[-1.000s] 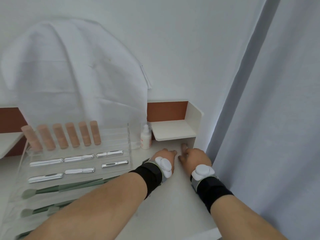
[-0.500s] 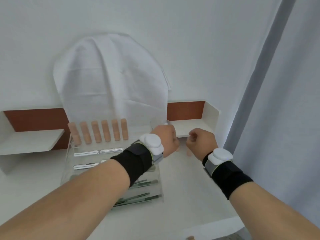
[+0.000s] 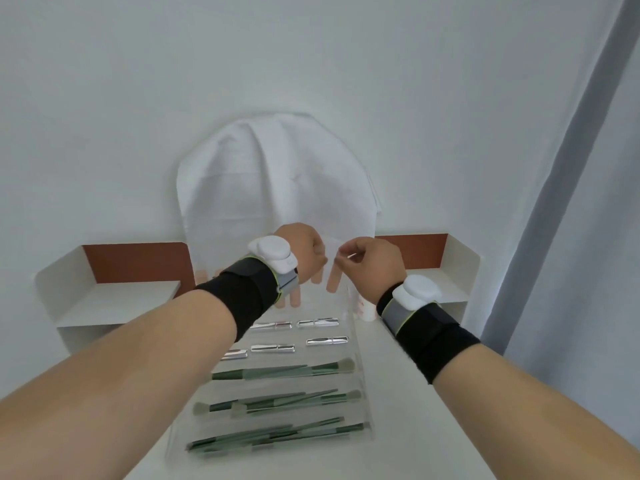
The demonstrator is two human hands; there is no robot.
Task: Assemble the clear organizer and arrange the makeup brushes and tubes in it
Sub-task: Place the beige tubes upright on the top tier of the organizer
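Below both sets of fingers, clear organizer (image 3: 360, 379) on desk (image 3: 408, 427) holds green brushes (image 3: 287, 372), silver tubes (image 3: 325, 340). Left hand (image 3: 301, 252) and right hand (image 3: 375, 261) fingers curled; whether pinching the organizer's top edge, cannot tell.

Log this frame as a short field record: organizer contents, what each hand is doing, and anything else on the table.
organizer: clear organizer on the white table
back row: peach tubes, upright
middle rows: silver tubes, lying flat
front rows: green brushes, lying flat
left hand: fingers curled, above the back row
right hand: fingers curled, beside the left; any clear piece held cannot be told
other: small white bottle; white cloth behind
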